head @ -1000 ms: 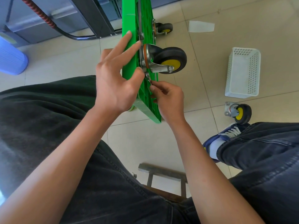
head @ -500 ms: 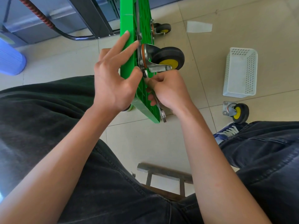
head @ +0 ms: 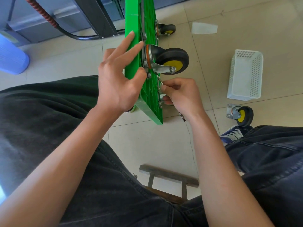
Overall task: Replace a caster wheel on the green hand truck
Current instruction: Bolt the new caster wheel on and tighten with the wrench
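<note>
The green hand truck point(head: 151, 97) stands on its edge on the tiled floor, ribbed underside facing right. A black caster wheel with a yellow hub point(head: 173, 61) is bolted to that underside, and a second one point(head: 167, 29) sits farther back. My left hand point(head: 114, 82) straddles the deck's edge, fingers straight on the flat face and thumb pressing by a nut at the caster plate. My right hand point(head: 182, 94) grips a small metal wrench point(head: 182, 116) just below the caster. The wrench's head end reaches up toward the plate. A loose caster point(head: 241, 115) lies on the floor at the right.
A white perforated basket point(head: 244, 76) stands right of the truck. A low wooden stool point(head: 167, 176) is between my legs, and my shoe point(head: 234, 133) is beside the loose caster. A blue bin point(head: 11, 56) is at the far left, a paper scrap point(head: 204, 27) at the back.
My right hand has swung down and to the right from under the caster plate, taking the wrench with it. My left hand stays on the deck.
</note>
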Motion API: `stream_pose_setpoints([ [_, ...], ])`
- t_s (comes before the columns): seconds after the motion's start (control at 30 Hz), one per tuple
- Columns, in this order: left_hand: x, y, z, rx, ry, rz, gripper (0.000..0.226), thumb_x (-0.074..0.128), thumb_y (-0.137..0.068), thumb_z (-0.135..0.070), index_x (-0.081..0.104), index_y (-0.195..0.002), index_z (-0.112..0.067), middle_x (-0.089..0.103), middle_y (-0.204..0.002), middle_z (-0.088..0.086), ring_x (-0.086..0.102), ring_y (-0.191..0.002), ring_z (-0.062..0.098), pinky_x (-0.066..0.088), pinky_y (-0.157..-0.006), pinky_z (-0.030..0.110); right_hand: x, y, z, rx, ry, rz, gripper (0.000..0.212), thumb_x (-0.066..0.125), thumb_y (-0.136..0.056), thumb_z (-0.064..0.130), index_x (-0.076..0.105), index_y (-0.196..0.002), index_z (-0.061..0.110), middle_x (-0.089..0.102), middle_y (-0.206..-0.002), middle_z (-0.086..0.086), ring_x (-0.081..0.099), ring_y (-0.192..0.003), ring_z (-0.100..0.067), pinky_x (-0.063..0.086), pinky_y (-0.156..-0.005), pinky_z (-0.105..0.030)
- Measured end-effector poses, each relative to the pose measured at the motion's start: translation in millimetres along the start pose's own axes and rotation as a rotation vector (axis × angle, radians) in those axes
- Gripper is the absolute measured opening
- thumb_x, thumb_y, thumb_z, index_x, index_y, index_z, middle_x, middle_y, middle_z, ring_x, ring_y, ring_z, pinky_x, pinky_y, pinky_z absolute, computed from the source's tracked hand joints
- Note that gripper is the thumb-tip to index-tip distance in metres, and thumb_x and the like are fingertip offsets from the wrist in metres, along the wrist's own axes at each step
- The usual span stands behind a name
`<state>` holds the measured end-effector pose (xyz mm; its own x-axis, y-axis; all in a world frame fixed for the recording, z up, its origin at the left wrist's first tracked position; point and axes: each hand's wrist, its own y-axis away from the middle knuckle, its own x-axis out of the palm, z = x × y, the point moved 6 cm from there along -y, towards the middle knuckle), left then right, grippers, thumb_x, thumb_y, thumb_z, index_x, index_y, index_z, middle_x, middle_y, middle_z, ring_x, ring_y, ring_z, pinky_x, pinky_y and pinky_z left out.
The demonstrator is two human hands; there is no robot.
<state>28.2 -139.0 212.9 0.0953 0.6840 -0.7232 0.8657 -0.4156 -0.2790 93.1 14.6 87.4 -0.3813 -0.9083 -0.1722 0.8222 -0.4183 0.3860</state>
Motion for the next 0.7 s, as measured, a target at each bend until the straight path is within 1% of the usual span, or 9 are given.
stream_pose_setpoints([
  [0.03,0.0,-0.2,0.3,0.002,0.0,-0.001,0.056,0.055,-0.082,-0.024,0.062,-0.138,-0.019,0.05,-0.152,0.0,0.05,-0.126,0.016,0.041,-0.098,0.019,-0.5,-1.4,-2.2,-0.02,0.005,-0.045,0.007,0.074,-0.093,0.013,0.078,-0.096,0.018,0.077,-0.089,0.001,0.074,-0.076,-0.018,0.064,-0.077,-0.04],
  [0.1,0.4,-0.3,0.6,0.005,0.004,-0.002,0.056,0.055,-0.083,-0.024,0.063,-0.137,-0.018,0.05,-0.152,0.0,0.05,-0.126,0.016,0.042,-0.099,0.02,1.0,-4.1,-8.4,-0.049,0.009,-0.102,0.01,0.076,-0.091,0.015,0.08,-0.099,0.019,0.078,-0.091,0.007,0.074,-0.083,-0.012,0.062,-0.085,-0.041],
  [0.2,0.8,-0.5,0.8,0.006,0.001,-0.002,0.056,0.055,-0.083,-0.024,0.062,-0.138,-0.019,0.05,-0.152,0.0,0.05,-0.127,0.015,0.042,-0.1,0.02,7.8,-4.3,-12.9,-0.096,-0.01,-0.096,0.019,0.076,-0.091,0.015,0.081,-0.109,0.019,0.078,-0.097,0.011,0.074,-0.091,-0.007,0.06,-0.092,-0.042],
  [0.3,0.7,-0.2,0.8,0.011,-0.005,-0.004,0.055,0.055,-0.083,-0.023,0.062,-0.138,-0.018,0.05,-0.152,0.001,0.05,-0.127,0.015,0.041,-0.101,0.018,15.6,-1.6,-11.1,-0.174,-0.072,-0.059,0.023,0.072,-0.093,0.009,0.079,-0.114,0.014,0.079,-0.103,0.006,0.074,-0.097,-0.008,0.059,-0.094,-0.043],
  [0.37,0.5,-0.3,0.5,0.011,-0.006,-0.007,0.055,0.055,-0.083,-0.023,0.063,-0.137,-0.018,0.05,-0.152,0.001,0.05,-0.126,0.016,0.043,-0.102,0.023,18.3,-1.4,-11.8,-0.192,-0.116,-0.062,0.024,0.071,-0.093,0.005,0.078,-0.115,0.01,0.079,-0.104,0.003,0.074,-0.098,-0.01,0.059,-0.094,-0.044],
  [0.5,0.3,-0.4,0.7,0.009,-0.002,-0.009,0.056,0.055,-0.083,-0.024,0.062,-0.138,-0.018,0.05,-0.152,0.0,0.051,-0.125,0.015,0.046,-0.101,0.029,22.3,-2.0,-15.2,-0.179,-0.153,-0.066,0.023,0.07,-0.092,0.001,0.077,-0.114,0.006,0.079,-0.102,-0.001,0.074,-0.097,-0.012,0.059,-0.095,-0.043],
  [0.6,0.3,-0.1,1.1,0.009,0.0,-0.009,0.056,0.054,-0.083,-0.025,0.062,-0.138,-0.019,0.05,-0.152,-0.001,0.051,-0.125,0.016,0.047,-0.101,0.033,25.3,-1.0,-14.7,-0.182,-0.157,-0.061,0.023,0.07,-0.092,0.001,0.077,-0.114,0.006,0.079,-0.103,-0.001,0.075,-0.098,-0.014,0.058,-0.095,-0.044],
  [0.7,-0.2,0.1,0.4,0.008,0.001,-0.01,0.056,0.054,-0.083,-0.026,0.062,-0.138,-0.019,0.05,-0.152,0.0,0.051,-0.125,0.015,0.047,-0.102,0.032,29.9,0.7,-15.2,-0.167,-0.187,-0.056,0.025,0.071,-0.092,0.002,0.076,-0.116,0.005,0.079,-0.106,-0.002,0.074,-0.101,-0.014,0.058,-0.097,-0.045],
])
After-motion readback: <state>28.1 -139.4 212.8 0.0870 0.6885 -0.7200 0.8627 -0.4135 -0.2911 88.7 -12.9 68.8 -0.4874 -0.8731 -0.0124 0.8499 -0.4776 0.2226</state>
